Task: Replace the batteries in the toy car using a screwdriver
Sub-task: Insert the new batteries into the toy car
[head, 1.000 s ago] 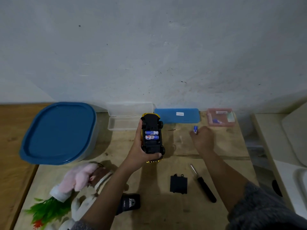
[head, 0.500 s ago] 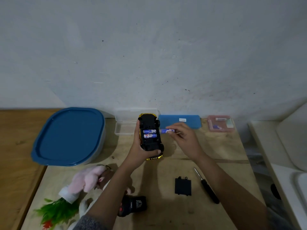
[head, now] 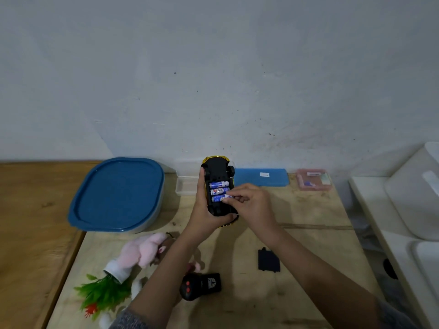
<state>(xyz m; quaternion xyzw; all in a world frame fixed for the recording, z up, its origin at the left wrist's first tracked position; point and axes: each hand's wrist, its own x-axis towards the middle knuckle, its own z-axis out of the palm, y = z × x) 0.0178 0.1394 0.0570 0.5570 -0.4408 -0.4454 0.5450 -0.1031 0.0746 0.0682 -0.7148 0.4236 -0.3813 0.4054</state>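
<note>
The yellow and black toy car is held upside down above the wooden table, with my left hand wrapped around its left side and rear. Its open compartment shows two blue batteries lying side by side. A third blue battery sits in the nearest slot, and the fingertips of my right hand pinch its right end. The black battery cover lies flat on the table under my right forearm. The screwdriver is not visible; my right arm covers that spot.
A large blue-lidded container stands at the left. A clear box, a blue lid and a small pink box line the wall. A pink plush, green plastic plant and black remote lie near me. White basin at right.
My right hand carried a blue battery from the table's right side to the car and now holds it in the third slot. My left hand kept the car steady.
</note>
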